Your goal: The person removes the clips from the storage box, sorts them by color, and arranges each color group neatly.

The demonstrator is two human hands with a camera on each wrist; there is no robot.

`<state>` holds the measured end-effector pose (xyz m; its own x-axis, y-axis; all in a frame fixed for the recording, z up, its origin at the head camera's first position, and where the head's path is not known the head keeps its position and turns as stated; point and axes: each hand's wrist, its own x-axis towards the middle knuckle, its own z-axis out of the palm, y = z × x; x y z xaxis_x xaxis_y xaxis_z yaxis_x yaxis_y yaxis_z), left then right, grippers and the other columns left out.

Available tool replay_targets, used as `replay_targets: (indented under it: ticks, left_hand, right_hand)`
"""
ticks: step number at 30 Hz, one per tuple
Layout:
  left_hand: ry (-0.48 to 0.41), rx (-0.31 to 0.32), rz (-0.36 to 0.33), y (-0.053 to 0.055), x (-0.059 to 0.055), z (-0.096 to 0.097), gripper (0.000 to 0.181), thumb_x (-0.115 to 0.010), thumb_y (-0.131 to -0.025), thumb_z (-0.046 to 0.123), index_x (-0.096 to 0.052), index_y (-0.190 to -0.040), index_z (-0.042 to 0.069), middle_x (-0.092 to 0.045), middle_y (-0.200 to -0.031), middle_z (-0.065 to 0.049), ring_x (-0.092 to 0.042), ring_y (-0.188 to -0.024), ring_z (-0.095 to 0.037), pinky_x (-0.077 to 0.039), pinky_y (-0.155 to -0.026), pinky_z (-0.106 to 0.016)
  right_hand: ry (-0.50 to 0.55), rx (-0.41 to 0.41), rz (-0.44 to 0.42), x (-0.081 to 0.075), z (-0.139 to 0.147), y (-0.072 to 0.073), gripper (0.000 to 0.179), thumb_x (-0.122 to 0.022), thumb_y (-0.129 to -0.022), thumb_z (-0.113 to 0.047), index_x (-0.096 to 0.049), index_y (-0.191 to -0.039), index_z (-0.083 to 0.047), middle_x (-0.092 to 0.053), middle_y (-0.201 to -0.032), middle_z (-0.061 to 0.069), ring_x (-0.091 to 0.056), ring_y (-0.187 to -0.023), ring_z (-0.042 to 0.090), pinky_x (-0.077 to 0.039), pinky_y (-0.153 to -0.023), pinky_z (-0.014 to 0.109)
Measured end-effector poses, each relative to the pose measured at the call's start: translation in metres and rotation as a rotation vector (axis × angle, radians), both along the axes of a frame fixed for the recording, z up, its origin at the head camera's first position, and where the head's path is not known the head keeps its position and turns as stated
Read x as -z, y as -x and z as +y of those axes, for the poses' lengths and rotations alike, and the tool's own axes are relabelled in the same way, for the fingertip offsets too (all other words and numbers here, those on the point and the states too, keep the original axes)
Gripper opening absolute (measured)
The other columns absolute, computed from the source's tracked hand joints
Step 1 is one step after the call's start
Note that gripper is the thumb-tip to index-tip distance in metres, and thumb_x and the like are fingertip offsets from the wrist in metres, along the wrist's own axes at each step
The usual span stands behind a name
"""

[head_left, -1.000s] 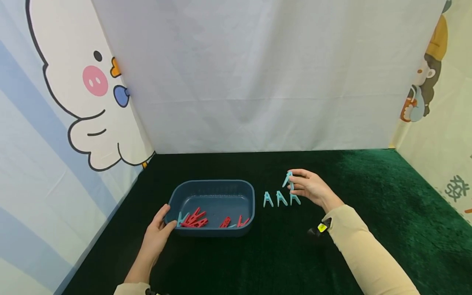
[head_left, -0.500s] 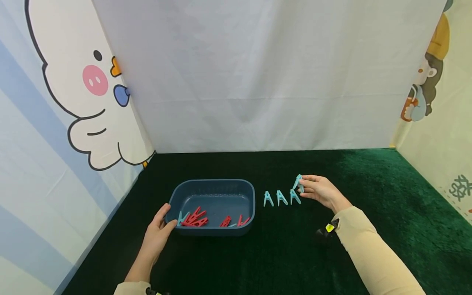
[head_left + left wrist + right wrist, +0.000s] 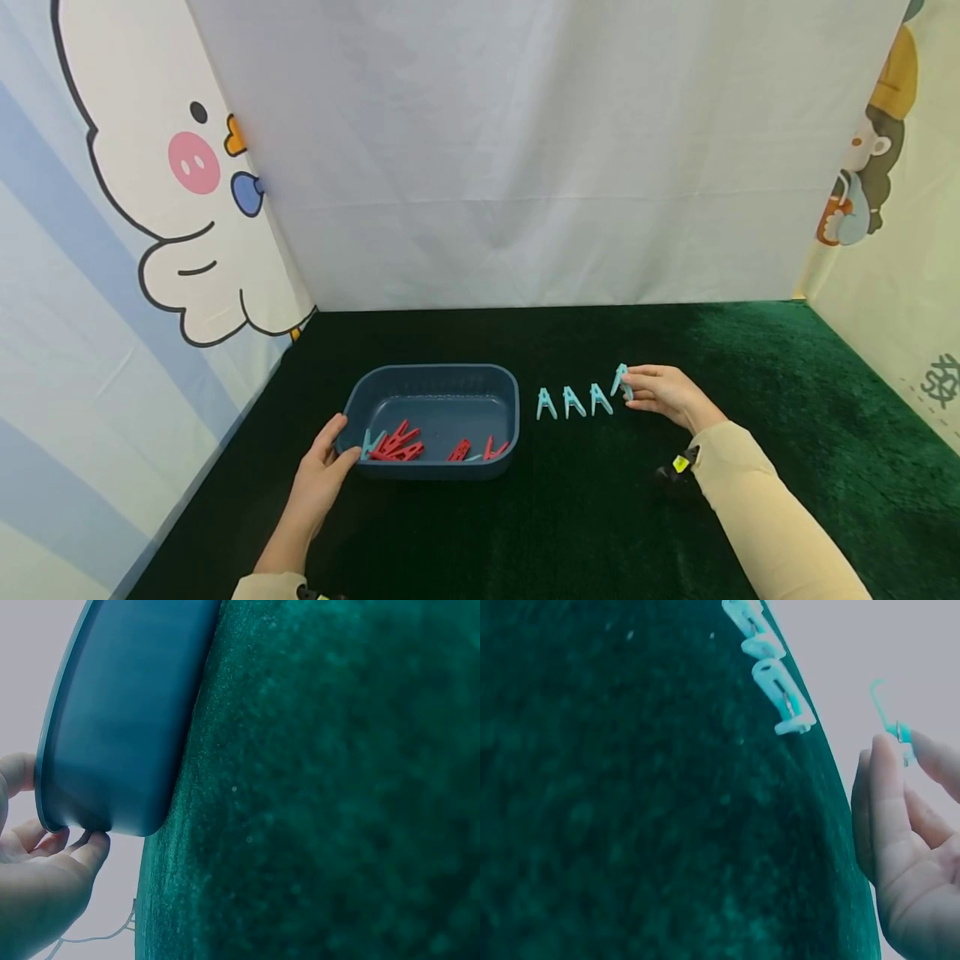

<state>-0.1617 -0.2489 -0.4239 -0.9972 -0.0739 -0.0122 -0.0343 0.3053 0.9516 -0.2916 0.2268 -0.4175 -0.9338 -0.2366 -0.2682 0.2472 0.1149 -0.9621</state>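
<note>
With the thumb and fingers of my right hand [image 3: 667,395] I pinch a light-blue clothespin [image 3: 619,380], its two legs spread. In the right wrist view this clothespin [image 3: 900,735] sits between the fingertips, partly hidden by them. Three light-blue clothespins [image 3: 573,402] stand legs-down in a row to its left on the green cloth. My left hand [image 3: 318,483] grips the near left corner of a dark blue plastic basin [image 3: 435,472]. Inside the basin lie several red clothespins [image 3: 397,443] and a light-blue clothespin [image 3: 371,443] near its left end.
Dark green plush cloth [image 3: 570,517] covers the table. A pale curtain [image 3: 525,150] rises along the back. Printed cloth walls [image 3: 135,350] flank the table on the left and right.
My right hand has moved right and slightly down with the clothespin, from above the row to its right end. The left hand and the basin have stayed in place.
</note>
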Motion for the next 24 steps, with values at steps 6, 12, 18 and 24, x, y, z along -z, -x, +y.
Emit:
replay_targets:
  ticks: [6,12,18,24]
  left_hand:
    - [-0.003,-0.002,-0.009,0.0005,0.0001,-0.0005,0.055,-0.045,-0.097,0.011,-0.021,-0.145,0.004,-0.01,-0.152,-0.01,-0.015,-0.136,-0.029,-0.022,-0.105,-0.042]
    - [-0.005,-0.003,-0.005,0.0003,0.0018,-0.0007,0.055,-0.045,-0.097,0.01,-0.021,-0.145,0.003,-0.01,-0.152,-0.01,-0.015,-0.136,-0.029,-0.022,-0.105,-0.041]
    - [-0.017,-0.002,-0.006,0.0004,0.002,-0.0006,0.055,-0.045,-0.097,0.011,-0.021,-0.145,0.004,-0.01,-0.152,-0.01,-0.015,-0.136,-0.028,-0.022,-0.105,-0.041]
    - [-0.019,-0.008,-0.011,0.0011,0.0016,-0.0001,0.055,-0.045,-0.097,0.011,-0.021,-0.145,0.004,-0.01,-0.152,-0.009,-0.016,-0.136,-0.028,-0.022,-0.105,-0.041]
  right_hand:
    - [-0.111,-0.005,0.049,0.0044,0.0011,0.0018,0.047,-0.056,-0.092,-0.014,-0.041,-0.125,0.016,-0.06,-0.092,0.008,-0.06,-0.076,0.012,-0.053,-0.073,0.029]
    - [-0.163,-0.011,0.059,0.0054,-0.0013,0.0019,0.039,-0.056,-0.092,-0.01,-0.047,-0.118,0.017,-0.061,-0.085,0.009,-0.06,-0.072,0.013,-0.054,-0.068,0.029]
    - [-0.243,-0.014,0.063,0.0052,-0.0022,0.0015,0.039,-0.056,-0.092,-0.011,-0.049,-0.118,0.017,-0.058,-0.088,0.01,-0.057,-0.071,0.013,-0.054,-0.067,0.028]
    - [-0.358,-0.024,0.112,0.0061,-0.0026,0.0037,0.035,-0.056,-0.092,-0.01,-0.053,-0.114,0.016,-0.053,-0.083,0.009,-0.054,-0.068,0.013,-0.054,-0.065,0.029]
